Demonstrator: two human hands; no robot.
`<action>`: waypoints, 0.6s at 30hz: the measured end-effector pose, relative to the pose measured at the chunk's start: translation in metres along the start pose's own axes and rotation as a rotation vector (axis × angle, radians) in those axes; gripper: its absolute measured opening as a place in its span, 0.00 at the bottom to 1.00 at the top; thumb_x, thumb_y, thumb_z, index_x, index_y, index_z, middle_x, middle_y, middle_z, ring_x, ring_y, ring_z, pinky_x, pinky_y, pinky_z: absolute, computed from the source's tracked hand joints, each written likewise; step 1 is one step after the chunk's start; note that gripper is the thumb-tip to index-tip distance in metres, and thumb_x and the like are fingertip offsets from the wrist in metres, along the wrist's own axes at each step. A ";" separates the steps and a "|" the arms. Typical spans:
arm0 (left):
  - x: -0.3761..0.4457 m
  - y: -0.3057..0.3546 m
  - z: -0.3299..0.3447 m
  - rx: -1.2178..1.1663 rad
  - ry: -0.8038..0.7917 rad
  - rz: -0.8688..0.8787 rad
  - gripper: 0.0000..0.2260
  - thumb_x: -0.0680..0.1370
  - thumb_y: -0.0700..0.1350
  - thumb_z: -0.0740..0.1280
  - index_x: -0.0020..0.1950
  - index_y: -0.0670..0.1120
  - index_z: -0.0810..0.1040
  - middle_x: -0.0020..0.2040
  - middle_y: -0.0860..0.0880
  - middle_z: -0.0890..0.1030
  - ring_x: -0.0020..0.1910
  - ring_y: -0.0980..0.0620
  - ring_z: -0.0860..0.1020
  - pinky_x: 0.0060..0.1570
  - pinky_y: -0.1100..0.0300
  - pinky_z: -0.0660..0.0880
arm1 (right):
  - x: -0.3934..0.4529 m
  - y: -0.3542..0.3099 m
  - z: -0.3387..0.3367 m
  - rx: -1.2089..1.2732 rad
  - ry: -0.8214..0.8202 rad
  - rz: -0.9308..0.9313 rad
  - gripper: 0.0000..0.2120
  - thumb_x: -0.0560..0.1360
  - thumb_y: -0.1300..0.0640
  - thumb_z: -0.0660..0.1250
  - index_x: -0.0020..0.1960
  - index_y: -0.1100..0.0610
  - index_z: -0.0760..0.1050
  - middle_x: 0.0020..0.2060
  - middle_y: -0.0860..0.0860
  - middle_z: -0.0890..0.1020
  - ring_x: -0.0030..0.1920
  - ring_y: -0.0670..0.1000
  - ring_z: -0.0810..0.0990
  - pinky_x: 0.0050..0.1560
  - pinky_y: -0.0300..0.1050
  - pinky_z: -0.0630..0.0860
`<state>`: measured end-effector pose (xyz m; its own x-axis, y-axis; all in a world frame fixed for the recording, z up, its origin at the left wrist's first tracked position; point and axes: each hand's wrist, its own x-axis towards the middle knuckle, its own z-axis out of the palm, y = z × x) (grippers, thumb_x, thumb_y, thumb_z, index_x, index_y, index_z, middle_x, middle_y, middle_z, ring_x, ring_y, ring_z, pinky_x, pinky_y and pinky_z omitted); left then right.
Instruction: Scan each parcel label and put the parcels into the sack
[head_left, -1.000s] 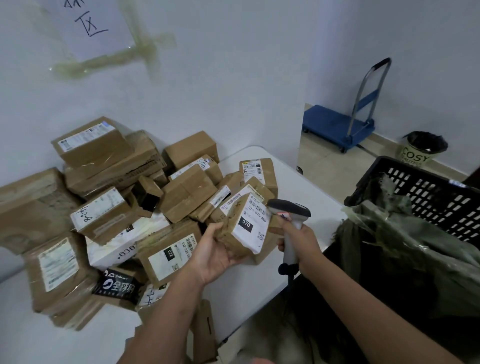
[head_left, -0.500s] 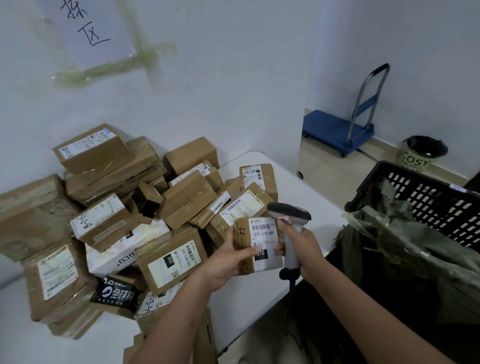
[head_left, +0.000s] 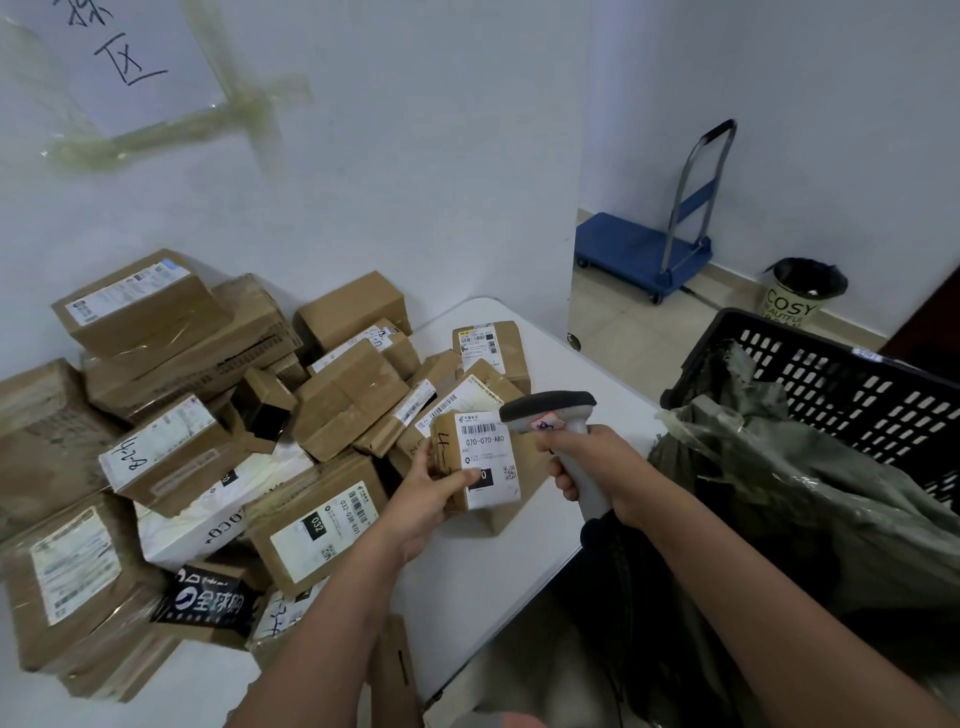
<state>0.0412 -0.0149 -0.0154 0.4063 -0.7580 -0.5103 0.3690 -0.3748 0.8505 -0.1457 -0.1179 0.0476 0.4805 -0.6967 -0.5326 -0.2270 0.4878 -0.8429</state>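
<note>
Both hands raised — parcel (head_left: 475, 467) left, scanner (head_left: 561, 441) right

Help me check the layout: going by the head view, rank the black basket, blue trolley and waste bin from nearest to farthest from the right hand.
1. Black basket, just right of the right hand.
2. Blue trolley, on the floor beyond the table.
3. Waste bin, by the far wall; too close to the trolley to call firmly.

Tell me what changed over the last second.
The left hand turned the small parcel so its label faces up, beside the scanner, and brought it nearer. The right hand kept gripping the scanner. The parcel pile and sack stayed put.
</note>
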 end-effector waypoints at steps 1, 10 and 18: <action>0.001 0.000 0.001 -0.002 0.003 -0.003 0.33 0.75 0.34 0.72 0.71 0.58 0.63 0.55 0.51 0.83 0.53 0.47 0.83 0.47 0.52 0.81 | -0.002 -0.001 0.001 -0.016 -0.009 0.004 0.07 0.75 0.58 0.70 0.45 0.62 0.76 0.28 0.55 0.75 0.24 0.49 0.71 0.25 0.38 0.68; 0.010 0.000 -0.002 -0.013 -0.007 -0.012 0.32 0.74 0.34 0.73 0.73 0.54 0.65 0.55 0.50 0.85 0.53 0.47 0.84 0.54 0.47 0.80 | -0.009 -0.009 0.002 -0.079 -0.008 -0.025 0.09 0.76 0.57 0.70 0.41 0.61 0.73 0.27 0.54 0.74 0.24 0.49 0.69 0.25 0.37 0.66; 0.008 0.002 -0.001 -0.004 -0.002 -0.004 0.33 0.74 0.34 0.73 0.73 0.55 0.65 0.56 0.48 0.84 0.55 0.46 0.83 0.60 0.42 0.78 | -0.013 -0.010 0.002 -0.057 -0.020 -0.025 0.11 0.77 0.56 0.69 0.39 0.59 0.73 0.27 0.53 0.74 0.24 0.49 0.69 0.26 0.37 0.67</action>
<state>0.0464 -0.0214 -0.0181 0.4027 -0.7576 -0.5137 0.3740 -0.3761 0.8477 -0.1482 -0.1129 0.0631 0.5030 -0.6977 -0.5102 -0.2627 0.4390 -0.8592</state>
